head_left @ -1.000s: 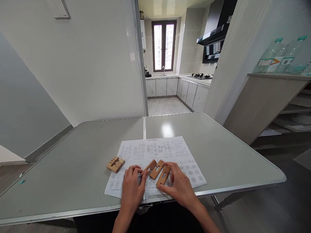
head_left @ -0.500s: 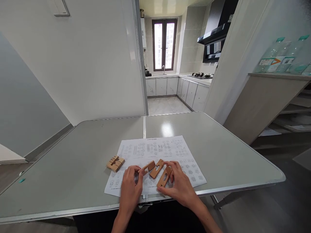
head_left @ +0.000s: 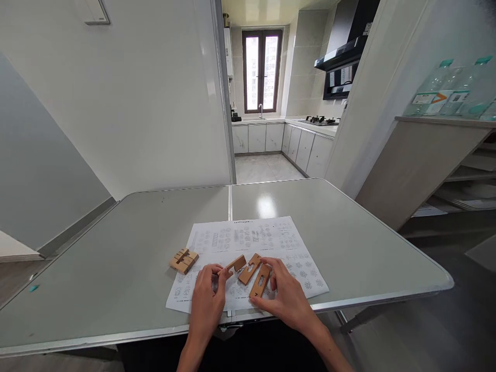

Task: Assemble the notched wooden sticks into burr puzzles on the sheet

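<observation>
My left hand (head_left: 209, 290) pinches one end of a notched wooden puzzle piece (head_left: 237, 263), whose other end points up and right. My right hand (head_left: 287, 289) has its thumb and fingers at the two ends of a flat wooden piece with a slot (head_left: 260, 281). Between them lies another wooden piece with a cutout (head_left: 250, 268), close beside the slotted one. All three are over a printed sheet (head_left: 225, 243) covered in small line diagrams. Left of my left hand, lighter notched wooden pieces (head_left: 184, 261) sit together at the sheet's edge.
The grey-green folding table (head_left: 116, 268) has a metal rim and a centre seam (head_left: 230, 204). A small teal scrap (head_left: 33, 288) lies near its left edge. To the right, a wooden shelf (head_left: 422, 160) bears plastic bottles (head_left: 430, 93). Beyond the table is a kitchen doorway.
The piece in my left hand has turned slightly, showing more of its notch. The slotted piece at my right hand has shifted a little to the left and is more upright in view.
</observation>
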### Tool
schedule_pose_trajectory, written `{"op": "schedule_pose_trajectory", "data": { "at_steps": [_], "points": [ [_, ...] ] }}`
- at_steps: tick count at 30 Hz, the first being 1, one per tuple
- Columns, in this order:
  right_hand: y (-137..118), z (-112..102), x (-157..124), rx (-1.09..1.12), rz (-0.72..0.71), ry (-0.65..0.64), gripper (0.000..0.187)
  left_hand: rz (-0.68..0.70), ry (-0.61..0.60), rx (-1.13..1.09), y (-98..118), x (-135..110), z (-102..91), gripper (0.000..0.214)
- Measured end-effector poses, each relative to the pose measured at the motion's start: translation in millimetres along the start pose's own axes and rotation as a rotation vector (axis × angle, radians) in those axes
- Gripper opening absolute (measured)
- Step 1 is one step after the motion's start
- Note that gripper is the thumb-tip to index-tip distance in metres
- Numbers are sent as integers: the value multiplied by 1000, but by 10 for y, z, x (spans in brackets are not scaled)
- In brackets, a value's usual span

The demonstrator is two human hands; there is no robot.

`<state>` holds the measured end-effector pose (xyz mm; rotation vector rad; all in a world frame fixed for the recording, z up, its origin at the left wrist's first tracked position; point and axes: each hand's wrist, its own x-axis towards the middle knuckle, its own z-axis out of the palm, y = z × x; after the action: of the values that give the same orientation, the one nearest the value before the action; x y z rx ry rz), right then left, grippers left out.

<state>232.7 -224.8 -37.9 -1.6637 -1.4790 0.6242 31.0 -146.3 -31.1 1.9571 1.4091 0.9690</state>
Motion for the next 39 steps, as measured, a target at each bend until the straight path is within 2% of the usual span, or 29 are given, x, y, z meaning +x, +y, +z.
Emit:
{"op": "schedule_pose_trajectory", "data": {
  "at_steps": [4, 12, 17, 22, 29, 34, 39],
  "points": [
    [-16, -12, -14, -5, -12, -14, 81, -10, 1, -21, -1, 2, 1, 34],
    [31, -23, -3, 45, 0, -11, 77, -9, 20, -8, -2, 10, 2, 35],
    [56, -64, 0, 210, 33, -9, 68, -12, 16, -15, -3, 6, 0, 36],
    [46, -68, -5, 304, 13, 49, 62, -35, 3, -31, -4, 0, -3, 35],
    [68, -91, -24, 528, 133, 42, 63, -10, 14, -21, 17, -1, -11, 35],
    [153, -162, 36, 783, 67, -8, 58, -20, 21, -9, 38, 1, -14, 35],
    [142, -247, 99, 871, 7, 39, 59, -42, 18, -8, 7, 10, -7, 38]
  ]
}}
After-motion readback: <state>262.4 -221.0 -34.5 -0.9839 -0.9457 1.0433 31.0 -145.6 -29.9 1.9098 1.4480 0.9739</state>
